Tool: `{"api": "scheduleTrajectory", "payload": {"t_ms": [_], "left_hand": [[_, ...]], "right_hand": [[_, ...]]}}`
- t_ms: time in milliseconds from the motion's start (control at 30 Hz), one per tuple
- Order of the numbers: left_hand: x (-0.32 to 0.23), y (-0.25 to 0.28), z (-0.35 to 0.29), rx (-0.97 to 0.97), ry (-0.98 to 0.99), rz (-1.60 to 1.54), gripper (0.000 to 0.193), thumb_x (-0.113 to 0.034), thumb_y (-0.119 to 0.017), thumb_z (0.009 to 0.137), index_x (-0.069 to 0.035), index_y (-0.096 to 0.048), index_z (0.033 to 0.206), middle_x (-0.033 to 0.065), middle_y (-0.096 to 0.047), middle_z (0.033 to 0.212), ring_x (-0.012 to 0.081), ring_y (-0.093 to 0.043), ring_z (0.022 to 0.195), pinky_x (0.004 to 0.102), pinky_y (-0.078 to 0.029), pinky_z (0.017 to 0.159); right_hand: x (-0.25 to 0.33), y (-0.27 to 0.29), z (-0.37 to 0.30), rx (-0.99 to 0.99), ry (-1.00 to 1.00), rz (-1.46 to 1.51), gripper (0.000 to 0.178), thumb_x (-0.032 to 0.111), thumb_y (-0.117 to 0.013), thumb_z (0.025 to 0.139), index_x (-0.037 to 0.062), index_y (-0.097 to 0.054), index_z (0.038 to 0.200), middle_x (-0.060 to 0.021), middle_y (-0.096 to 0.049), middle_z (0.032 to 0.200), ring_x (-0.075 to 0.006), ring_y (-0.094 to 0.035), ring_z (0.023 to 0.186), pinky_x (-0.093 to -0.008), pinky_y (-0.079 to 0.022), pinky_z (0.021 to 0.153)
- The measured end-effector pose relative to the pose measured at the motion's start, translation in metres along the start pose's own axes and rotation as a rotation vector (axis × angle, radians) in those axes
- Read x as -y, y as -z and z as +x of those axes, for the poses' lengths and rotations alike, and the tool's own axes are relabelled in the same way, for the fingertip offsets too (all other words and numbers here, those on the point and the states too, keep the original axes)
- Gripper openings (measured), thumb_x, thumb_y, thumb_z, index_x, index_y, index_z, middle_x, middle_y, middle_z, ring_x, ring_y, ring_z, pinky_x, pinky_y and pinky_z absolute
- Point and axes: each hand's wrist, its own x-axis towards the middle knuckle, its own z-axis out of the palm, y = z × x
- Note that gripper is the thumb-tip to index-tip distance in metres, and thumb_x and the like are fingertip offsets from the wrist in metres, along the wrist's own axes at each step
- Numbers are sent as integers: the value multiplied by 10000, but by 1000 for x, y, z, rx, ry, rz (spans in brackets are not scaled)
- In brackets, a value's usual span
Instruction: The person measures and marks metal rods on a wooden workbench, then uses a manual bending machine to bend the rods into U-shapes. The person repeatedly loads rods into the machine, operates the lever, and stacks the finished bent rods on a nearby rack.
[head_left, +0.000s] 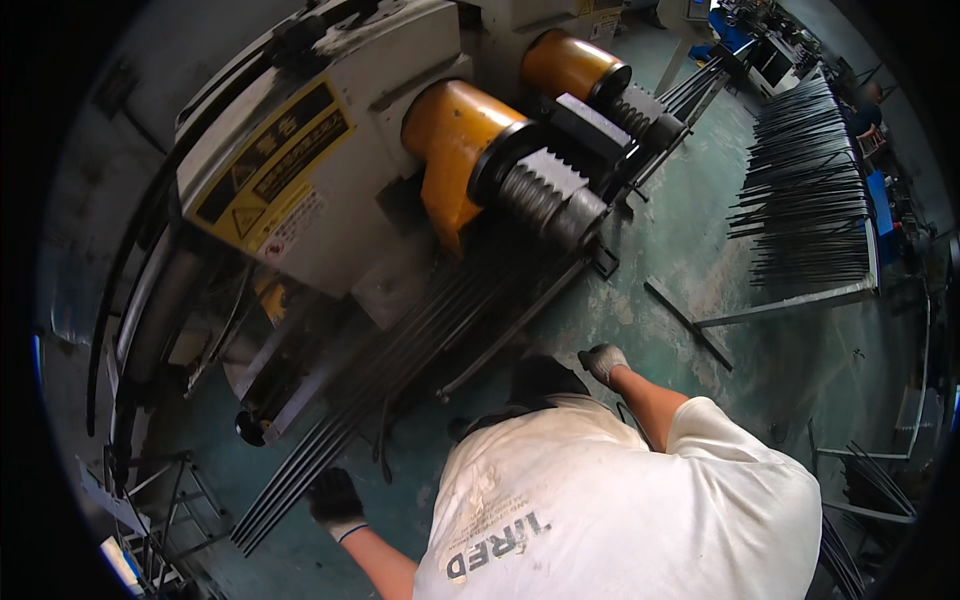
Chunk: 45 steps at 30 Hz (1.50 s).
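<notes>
My left hand (338, 500), in a glove with a dark face and pale cuff, is beside the lower ends of several long dark metal rods (320, 450). Its dark fingers blend together, and I cannot tell whether they touch the rods. The rods run side by side up to the right, beneath a machine with orange cylindrical housings (460, 140) and ribbed grey rollers (550, 195). My right hand (603, 362), in a pale grey glove, is held out above the green floor with its fingers curled in. Nothing shows sticking out of it.
A pale machine body (380, 110) with a yellow warning label (270, 165) fills the upper left. On the right, many thin dark rods (805, 190) lie across a metal rack (790, 303). A dark bar (690, 325) extends low over the floor. A metal stand (180, 505) is at lower left.
</notes>
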Motion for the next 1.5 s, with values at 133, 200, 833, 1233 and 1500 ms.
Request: {"api": "scheduleTrajectory", "payload": {"t_ms": [133, 200, 833, 1233, 1500], "left_hand": [[102, -18, 48, 336, -73, 553, 494, -450, -551, 1150, -85, -729, 1431, 144, -691, 1562, 361, -613, 1445, 548, -442, 1255], [147, -71, 32, 370, 16, 508, 453, -343, -580, 1144, -60, -707, 1474, 140, -735, 1472, 330, -675, 1372, 496, -521, 1175], [188, -86, -12, 532, -604, 2642, 268, -206, -570, 1119, -68, -756, 1253, 139, -773, 1199, 278, -723, 1021, 445, -586, 902], [146, -105, -15, 381, -636, 2861, 287, -216, -544, 1119, -46, -748, 1228, 154, -754, 1259, 294, -700, 1061, 444, -564, 941], [134, -186, -65, -139, -485, 997, 361, -280, -529, 1120, -39, -750, 1273, 178, -743, 1338, 340, -695, 1173, 474, -548, 1039]], "right_hand": [[12, 43, 65, -6, 14, 3, 588, 537, -724, 1016, 15, -859, 1252, -266, -806, 1337, -431, -755, 1312, -496, -579, 1125], [15, 63, 86, 10, 5, 26, 601, 533, -733, 1011, 16, -847, 1296, -263, -797, 1364, -431, -744, 1334, -491, -573, 1142], [-72, 27, -30, -13, -83, -57, 556, 546, -701, 1020, 77, -867, 1268, -243, -812, 1317, -436, -768, 1258, -511, -585, 1101], [-112, 105, 30, -427, -160, 117, 520, 480, -695, 994, 52, -860, 1238, -281, -783, 1334, -446, -741, 1304, -506, -585, 1125], [51, 351, 1, -965, 323, 399, 418, 460, -744, 978, 100, -859, 1156, -236, -827, 1177, -444, -773, 1161, -518, -607, 1028]]}}
